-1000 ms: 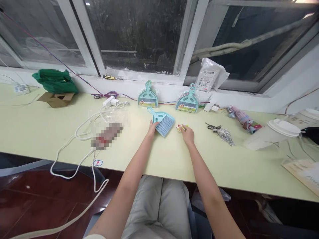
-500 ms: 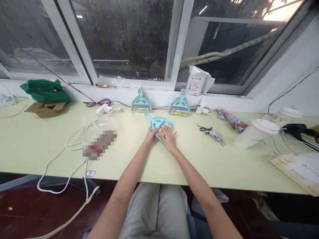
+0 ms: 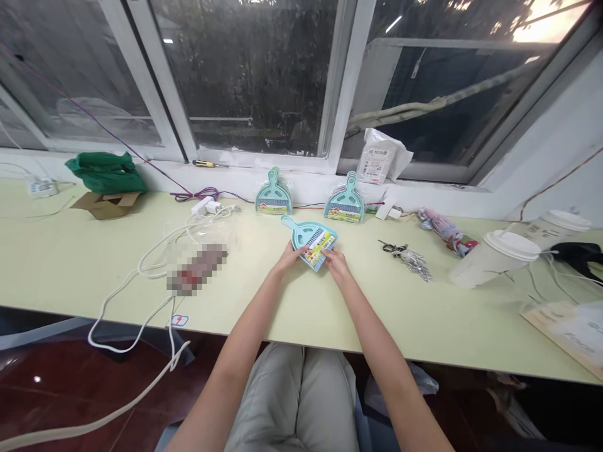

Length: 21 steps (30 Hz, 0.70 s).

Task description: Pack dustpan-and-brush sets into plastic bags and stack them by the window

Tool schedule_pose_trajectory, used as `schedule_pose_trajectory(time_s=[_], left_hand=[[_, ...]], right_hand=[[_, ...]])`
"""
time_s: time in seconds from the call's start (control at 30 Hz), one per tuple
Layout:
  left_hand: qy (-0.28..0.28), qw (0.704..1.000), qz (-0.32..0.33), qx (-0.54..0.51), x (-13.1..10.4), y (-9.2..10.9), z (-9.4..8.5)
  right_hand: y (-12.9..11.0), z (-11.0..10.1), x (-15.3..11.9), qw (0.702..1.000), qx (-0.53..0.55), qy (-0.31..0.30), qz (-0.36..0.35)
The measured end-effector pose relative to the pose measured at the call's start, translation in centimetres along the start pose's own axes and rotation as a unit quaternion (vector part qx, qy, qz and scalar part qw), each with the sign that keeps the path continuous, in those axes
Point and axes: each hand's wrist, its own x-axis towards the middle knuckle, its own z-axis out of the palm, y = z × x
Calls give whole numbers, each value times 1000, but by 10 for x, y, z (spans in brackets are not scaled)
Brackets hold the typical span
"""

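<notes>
Between my hands is a mint-green dustpan and brush set with a yellow label, tilted with its handle toward the far left. My left hand grips its left lower edge, thumb on top near the label. At the right lower edge, my right hand pinches it with the thumb over the label's end. Fingers beneath the pan are hidden. Two wrapped stacks of similar dustpan sets lean against the wall behind: a left stack and a right stack.
Left lie a white cable, a pixelated item, and a green bag on a cardboard box. Toward the right are keys, a folded umbrella, and white cups. A plastic package stands on the sill.
My right hand has slid off the top of the dustpan set to its right edge, uncovering the label. My left thumb now lies over the label. The view has shifted slightly left.
</notes>
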Motion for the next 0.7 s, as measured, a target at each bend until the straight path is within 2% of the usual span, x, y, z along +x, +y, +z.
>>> schedule_pose_trajectory(time_s=[0.03, 0.07, 0.1, 0.13, 0.17, 0.2, 0.23, 0.27, 0.3, 0.37, 0.43, 0.53, 0.6, 0.67, 0.7], left_hand=[[31, 996, 17, 83, -1, 5, -9], [88, 979, 35, 179, -1, 11, -21], [161, 945, 52, 280, -2, 16, -36], [240, 894, 57, 375, -1, 22, -53], [296, 839, 52, 454, -1, 27, -71], [320, 796, 42, 512, 0, 31, -91], [329, 767, 30, 549, 1, 34, -110], [328, 756, 13, 566, 2, 36, -127], [316, 761, -3, 566, 2, 37, -143], [273, 792, -26, 545, 0, 36, -163], [242, 814, -33, 527, -5, 32, -167], [210, 833, -31, 511, -13, 24, -150], [188, 881, -23, 434, -17, 21, -133], [184, 932, -20, 311, -18, 22, -118], [182, 948, -24, 259, -18, 22, -111]], right_hand=[[-1, -1, 0, 1000, 16, 0, -6], [-3, -3, 1, 1000, 27, 2, -12], [-3, -4, 1, 999, 36, 7, -17], [-4, -6, 2, 999, 42, 16, -21], [-4, -7, 3, 998, 49, 25, -24], [-4, -8, 4, 998, 56, 30, -26], [-4, -9, 6, 997, 62, 32, -28], [-4, -10, 7, 997, 66, 31, -30], [-4, -11, 8, 997, 67, 29, -34], [-4, -12, 10, 997, 59, 31, -45], [-4, -11, 10, 997, 48, 40, -53], [-7, -7, 6, 998, 37, 42, -42], [-10, -4, 0, 999, 25, 34, -32], [-13, 0, -7, 1000, 4, 18, -23], [-14, 2, -10, 1000, -8, 8, -19]])
